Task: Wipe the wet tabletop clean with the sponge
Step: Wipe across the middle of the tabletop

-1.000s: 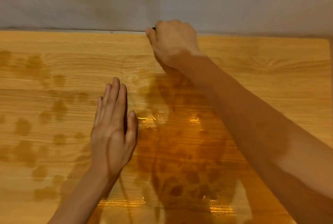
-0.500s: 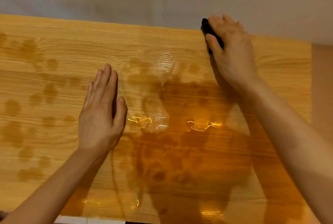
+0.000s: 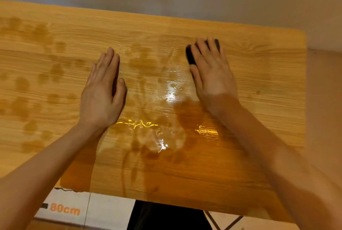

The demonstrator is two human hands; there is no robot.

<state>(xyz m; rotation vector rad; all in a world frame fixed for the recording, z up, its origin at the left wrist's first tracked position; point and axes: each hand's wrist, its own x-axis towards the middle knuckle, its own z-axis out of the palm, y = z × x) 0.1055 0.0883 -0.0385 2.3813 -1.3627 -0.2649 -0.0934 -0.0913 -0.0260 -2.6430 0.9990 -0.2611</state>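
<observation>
Right hand [image 3: 212, 74] lies on top of the dark sponge [image 3: 190, 55], pressing it flat to the tabletop [image 3: 259, 81]. The fingers run forward over it and the thumb lies along its left edge. From my feed I can't say for sure whether the fingertips hook over the far edge, but the thumb and fingers bracket it, so I log it as gripping the sponge. The sponge sits in the far right part of the top. Only a dark strip shows left of the index finger, plus a bit past the fingertips; the rest is hidden under the palm.

Left hand [image 3: 103, 92] is released, palm down and flat on the wood left of centre, fingers straight and together, thumb slightly out. It holds nothing. The two hands are well apart, with the wet patch between them.

A water film [image 3: 170, 96] glints between the hands and toward the near edge. There are bright reflections just beside the left wrist and near the right forearm. Streaks run down toward the near edge. Darker blotches [image 3: 22, 85] are scattered over the left part of the top; I can't tell if they're damp spots or shadow.

Below the near edge I see pale floor with an orange "80cm" label [image 3: 64, 210], something dark under the table's middle, and a metal table leg [image 3: 222, 220] at lower right. A plain wall is behind.
</observation>
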